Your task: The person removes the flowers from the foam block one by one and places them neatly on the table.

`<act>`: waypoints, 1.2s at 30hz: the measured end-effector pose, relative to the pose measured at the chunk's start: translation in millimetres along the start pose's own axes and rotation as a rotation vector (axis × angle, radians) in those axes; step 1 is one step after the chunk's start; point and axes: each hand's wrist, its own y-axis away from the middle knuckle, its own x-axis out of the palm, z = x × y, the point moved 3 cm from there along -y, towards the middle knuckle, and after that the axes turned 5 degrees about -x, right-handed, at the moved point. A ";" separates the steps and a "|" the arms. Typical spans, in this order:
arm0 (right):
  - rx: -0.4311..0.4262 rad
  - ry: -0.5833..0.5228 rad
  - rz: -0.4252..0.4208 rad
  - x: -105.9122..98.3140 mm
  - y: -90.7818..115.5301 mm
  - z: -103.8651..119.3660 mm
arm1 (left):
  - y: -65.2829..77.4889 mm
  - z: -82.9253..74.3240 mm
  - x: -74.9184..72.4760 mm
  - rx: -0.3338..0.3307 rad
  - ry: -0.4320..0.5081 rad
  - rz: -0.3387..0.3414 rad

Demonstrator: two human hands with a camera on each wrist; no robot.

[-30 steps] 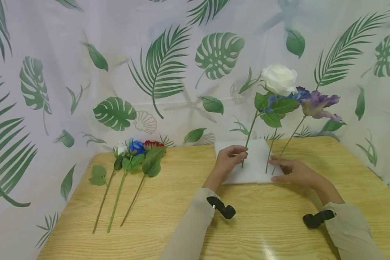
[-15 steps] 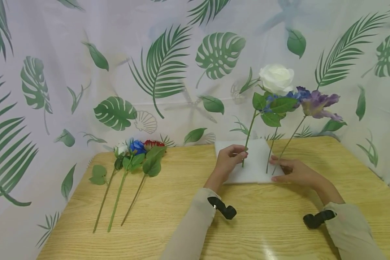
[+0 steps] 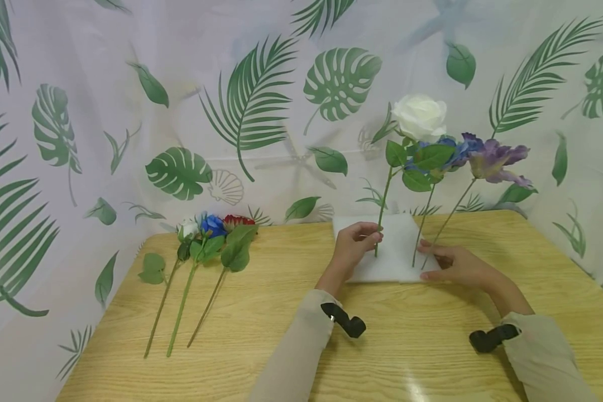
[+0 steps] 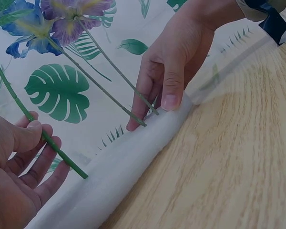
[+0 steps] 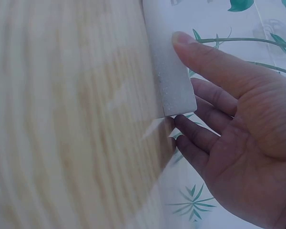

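Observation:
In the head view, a white foam block (image 3: 399, 243) lies on the table. My left hand (image 3: 354, 247) pinches the green stem of a white rose (image 3: 419, 117) between thumb and fingers; the stem's lower end meets the foam near its middle, as the left wrist view also shows. Two thin stems, one with a blue flower (image 3: 464, 149) and one with a purple flower (image 3: 499, 161), stand in the foam to the right, the purple one leaning outward. My right hand (image 3: 459, 268) grips the block's right edge, thumb on top and fingers along the side (image 5: 198, 138).
On the table's left side lie a white rose (image 3: 188, 230), a blue flower (image 3: 213, 226) and a red flower (image 3: 238, 222), stems toward me. A leaf-print curtain (image 3: 281, 111) hangs right behind the wooden table (image 3: 261, 312).
The white rose's head has swung to the left and slightly up, so its stem stands more upright. Both hands keep nearly the same places, and the foam block has not visibly shifted.

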 end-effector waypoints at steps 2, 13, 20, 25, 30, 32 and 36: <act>0.000 -0.004 0.003 -0.2 0.1 0.3 | 0.5 -0.6 -0.1 -0.001 0.003 -0.002; -0.005 -0.018 0.005 -0.1 -0.9 -0.3 | 1.8 -1.8 -0.9 0.007 0.001 0.005; -0.006 -0.008 0.017 0.5 -1.8 0.1 | 1.1 -1.1 -0.6 0.008 0.004 0.008; -0.008 -0.007 0.017 0.9 -2.3 0.0 | 2.7 -3.0 -0.2 0.010 0.000 0.017; -0.007 0.000 0.018 1.0 -1.8 1.2 | 3.8 -4.2 0.0 0.005 0.006 0.027; -0.009 0.005 0.018 0.9 -1.8 1.0 | 4.2 -4.1 0.0 -0.001 0.005 0.027; -0.015 0.014 0.016 0.8 -2.6 0.7 | 4.8 -3.6 -0.4 -0.014 0.008 0.027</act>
